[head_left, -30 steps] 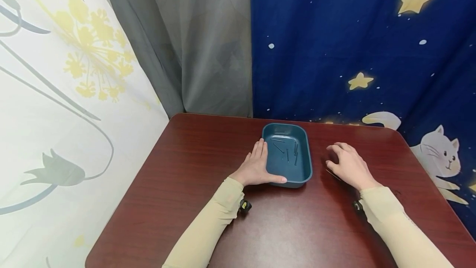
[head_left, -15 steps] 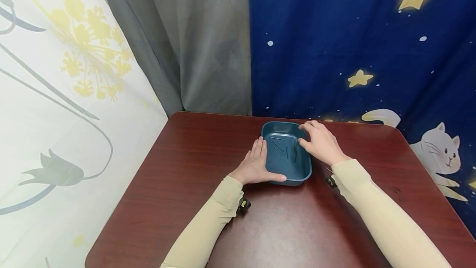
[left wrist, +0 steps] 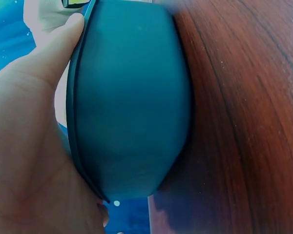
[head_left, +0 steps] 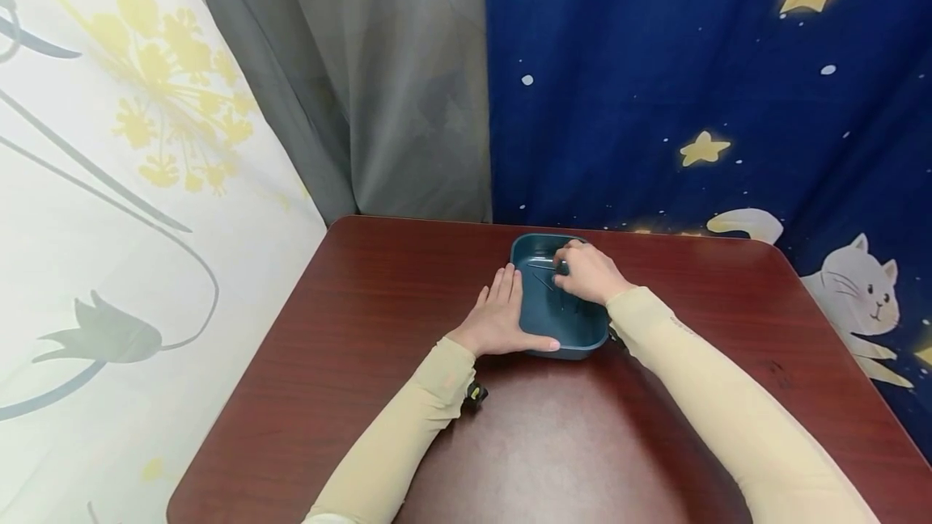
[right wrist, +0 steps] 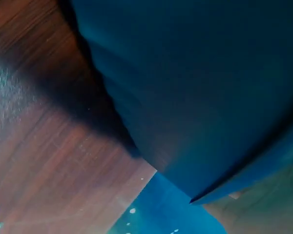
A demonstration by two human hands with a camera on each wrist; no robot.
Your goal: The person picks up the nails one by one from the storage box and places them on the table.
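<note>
A dark teal tray (head_left: 571,350) stands on the table with several thin, nail-like rods in it. One thin rod (head_left: 542,267) lies near the tray's far end, and another slants below it. My left hand (head_left: 497,322) rests against the tray's left side, fingers straight, with its thumb along the near rim. In the left wrist view, the palm (left wrist: 24,126) lies beside the tray's rim. My right hand (head_left: 591,273) reaches over the right rim into the tray, its fingers bent and its thumb apart from them. It covers the rods on the right side. The right wrist view shows mostly the tray's outer wall (right wrist: 185,87).
The tray stands near the back of a reddish-brown wooden table (head_left: 379,297). Behind the table hang a grey curtain (head_left: 422,103) and a blue star-patterned curtain (head_left: 619,87). A white floral cloth (head_left: 182,281) borders the left side.
My right hand has moved left, from the table beside a thin rod, over the rim and into the tray. The left hand has stayed against the tray.
</note>
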